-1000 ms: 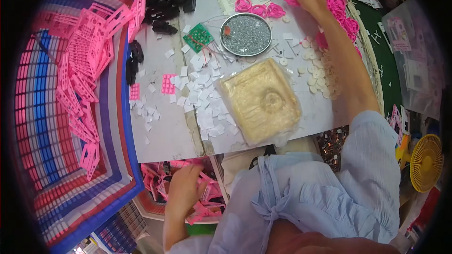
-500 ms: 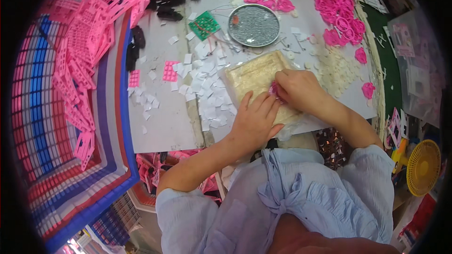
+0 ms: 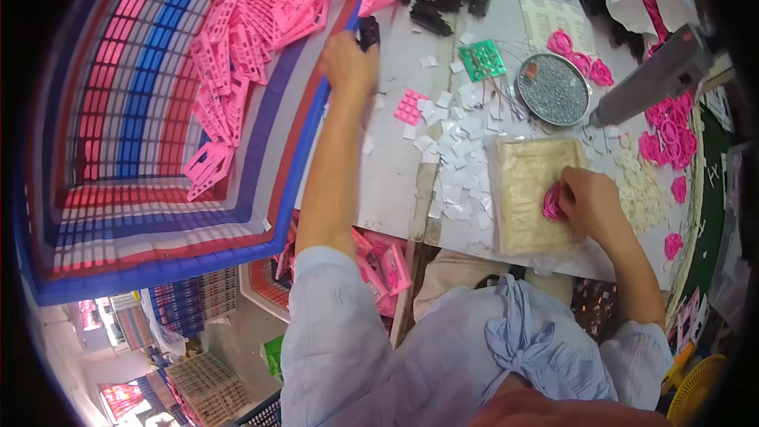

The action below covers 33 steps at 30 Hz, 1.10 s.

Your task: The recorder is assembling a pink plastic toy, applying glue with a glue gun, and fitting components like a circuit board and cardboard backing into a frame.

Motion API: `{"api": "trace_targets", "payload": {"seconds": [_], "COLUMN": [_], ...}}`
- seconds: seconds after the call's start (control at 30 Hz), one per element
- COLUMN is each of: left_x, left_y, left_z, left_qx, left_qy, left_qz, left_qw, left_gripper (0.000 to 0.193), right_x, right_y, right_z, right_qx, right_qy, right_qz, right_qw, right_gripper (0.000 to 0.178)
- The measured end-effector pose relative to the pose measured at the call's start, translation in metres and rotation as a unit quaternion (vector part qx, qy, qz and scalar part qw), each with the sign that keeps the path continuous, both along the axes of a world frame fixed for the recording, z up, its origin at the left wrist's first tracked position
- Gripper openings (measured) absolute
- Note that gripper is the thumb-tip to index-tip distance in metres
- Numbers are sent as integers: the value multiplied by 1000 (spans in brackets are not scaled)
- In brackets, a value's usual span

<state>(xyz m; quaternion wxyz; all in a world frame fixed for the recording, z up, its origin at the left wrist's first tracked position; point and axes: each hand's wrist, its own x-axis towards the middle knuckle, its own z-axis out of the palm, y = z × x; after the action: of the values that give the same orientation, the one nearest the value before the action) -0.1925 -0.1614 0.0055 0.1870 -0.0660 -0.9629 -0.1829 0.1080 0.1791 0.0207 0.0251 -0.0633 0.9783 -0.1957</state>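
My left hand reaches to the far left, beside the rim of a striped basket. Its fingers are closed at a small black plastic piece, which shows past the fingertips; part of the grip is hidden. My right hand rests over a yellowish pad in clear plastic wrap. Between its thumb and fingers is a round, looped pink plastic piece, held against the pad's surface.
The striped basket on the left holds many pink plastic frames. White paper squares, a green circuit board and a round tin of small metal pieces lie beyond the pad. A grey tool stands at right, near pink loops.
My left hand has left the pad and reached leftward to the black piece by the basket. My right hand remains at the pad with the pink piece. The view has swung left.
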Motion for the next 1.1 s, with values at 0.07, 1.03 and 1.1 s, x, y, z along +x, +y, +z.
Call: {"api": "trace_targets", "payload": {"seconds": [0.07,1.03,1.1], "left_x": [-37,53,72], "left_y": [-26,-83,-76], "left_z": [-1,1,11], "left_qx": [-48,-15,63], "left_qy": [5,-50,-78], "left_qz": [117,-179,-184], "left_qw": [992,982,978], "left_gripper": [49,32,26], "right_x": [1,23,26], "right_y": [2,20,25], "right_z": [5,24,23], "right_qx": [12,-137,-139], "right_qy": [-21,51,59], "right_qz": [-8,-24,-27], "right_qw": [1000,989,988], "right_gripper": [12,20,21]}}
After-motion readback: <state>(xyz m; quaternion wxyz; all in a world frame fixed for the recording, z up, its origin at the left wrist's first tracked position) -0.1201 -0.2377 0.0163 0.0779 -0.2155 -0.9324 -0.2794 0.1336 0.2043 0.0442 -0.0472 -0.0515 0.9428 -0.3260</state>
